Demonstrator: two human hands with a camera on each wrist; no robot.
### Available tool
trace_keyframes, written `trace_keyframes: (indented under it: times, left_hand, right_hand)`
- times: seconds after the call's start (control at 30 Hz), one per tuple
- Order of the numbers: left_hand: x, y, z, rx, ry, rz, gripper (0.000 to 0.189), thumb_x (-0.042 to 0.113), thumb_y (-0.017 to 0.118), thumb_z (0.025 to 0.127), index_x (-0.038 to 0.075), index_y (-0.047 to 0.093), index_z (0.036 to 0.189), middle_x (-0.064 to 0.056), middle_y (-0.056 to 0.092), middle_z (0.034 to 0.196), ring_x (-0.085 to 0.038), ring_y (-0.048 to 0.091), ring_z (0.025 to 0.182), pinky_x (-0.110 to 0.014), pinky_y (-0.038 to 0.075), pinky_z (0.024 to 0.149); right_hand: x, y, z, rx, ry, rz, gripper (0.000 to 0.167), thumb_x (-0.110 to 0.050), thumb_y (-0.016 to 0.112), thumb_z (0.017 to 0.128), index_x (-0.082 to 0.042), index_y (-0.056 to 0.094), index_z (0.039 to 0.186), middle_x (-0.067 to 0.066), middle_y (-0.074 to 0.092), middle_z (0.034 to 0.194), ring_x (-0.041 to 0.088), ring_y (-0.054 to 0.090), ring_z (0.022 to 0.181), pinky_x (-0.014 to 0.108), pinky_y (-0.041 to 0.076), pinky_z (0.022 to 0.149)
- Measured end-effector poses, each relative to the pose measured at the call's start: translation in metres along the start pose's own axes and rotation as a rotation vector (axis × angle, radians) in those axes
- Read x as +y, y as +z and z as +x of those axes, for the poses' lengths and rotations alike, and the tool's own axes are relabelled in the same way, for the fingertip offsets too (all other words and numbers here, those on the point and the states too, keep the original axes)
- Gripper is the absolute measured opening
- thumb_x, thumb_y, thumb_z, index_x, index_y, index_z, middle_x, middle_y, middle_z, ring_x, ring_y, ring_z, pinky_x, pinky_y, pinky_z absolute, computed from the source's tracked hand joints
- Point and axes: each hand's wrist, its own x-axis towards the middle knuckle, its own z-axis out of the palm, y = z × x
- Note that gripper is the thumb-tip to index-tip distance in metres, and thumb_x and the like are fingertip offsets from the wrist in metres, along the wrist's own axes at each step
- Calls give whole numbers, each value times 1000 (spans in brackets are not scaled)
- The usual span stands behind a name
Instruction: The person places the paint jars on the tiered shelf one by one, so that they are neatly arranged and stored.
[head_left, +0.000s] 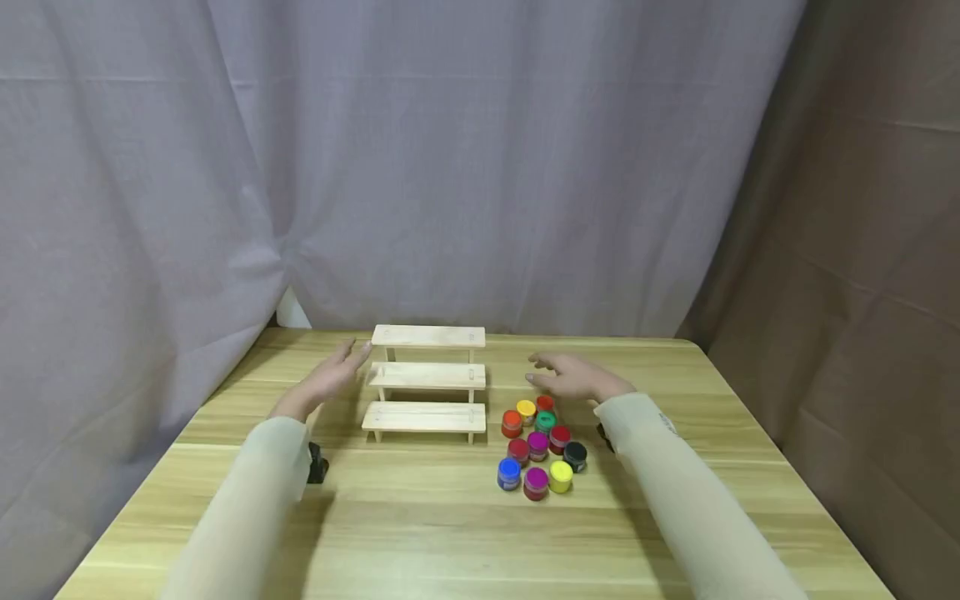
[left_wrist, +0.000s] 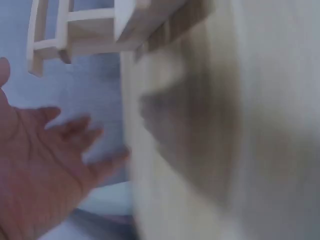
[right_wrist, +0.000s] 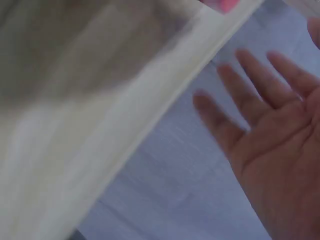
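A three-step wooden display stand [head_left: 424, 417] of pale wood stands on the table, left of a cluster of small paint jars [head_left: 537, 443] with coloured lids. Beside the stand's left end is my left hand [head_left: 330, 379], fingers extended and holding nothing. In the left wrist view this hand [left_wrist: 45, 170] shows its palm and spread fingers, with the stand [left_wrist: 90, 30] above it. My right hand [head_left: 576, 377] hovers just behind the jars, fingers loosely extended. Nothing lies in the right palm [right_wrist: 285, 140] in the right wrist view, where the fingers are spread.
The wood-grain table [head_left: 420, 542] spreads out beneath everything. Grey curtain [head_left: 480, 167] hangs behind its far edge, and a browner curtain [head_left: 862, 250] runs along the right side. Blue, yellow and purple lids are at the jars' near side; a black-lidded jar [head_left: 575, 455] sits on the right.
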Motion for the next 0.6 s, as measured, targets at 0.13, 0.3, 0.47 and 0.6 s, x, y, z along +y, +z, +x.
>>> trace_keyframes:
  times: [0.13,0.3,0.47,0.6]
  left_hand:
    - [-25,16,1,-77,10,-474,86,63,25,104,6,-6,161,-19,0,167,-40,5,152,-58,12,120]
    - [-49,31,-1,-68,58,-791,82,59,25,106,4,-2,161,-15,5,168,-34,9,153,-50,12,122]
    - [-55,38,-1,-69,118,-802,80,57,24,106,4,1,161,-14,6,168,-36,10,152,-51,12,122]
    - [-50,43,-1,-85,130,-824,74,53,23,108,6,2,162,-13,3,168,-40,10,151,-52,11,122]
  right_hand:
    - [12,16,-7,-63,-26,139,49,-32,52,105,3,54,140,16,62,133,34,57,124,51,47,103]
    - [24,29,-13,-52,8,180,45,-32,53,105,-1,58,137,9,66,127,30,59,121,50,47,103]
    - [31,28,-16,-13,15,204,43,-31,56,104,-1,62,133,8,68,123,31,60,118,52,47,102]
    - [33,27,-17,-37,7,253,38,-30,62,100,-3,66,127,4,71,116,29,62,115,52,47,101]
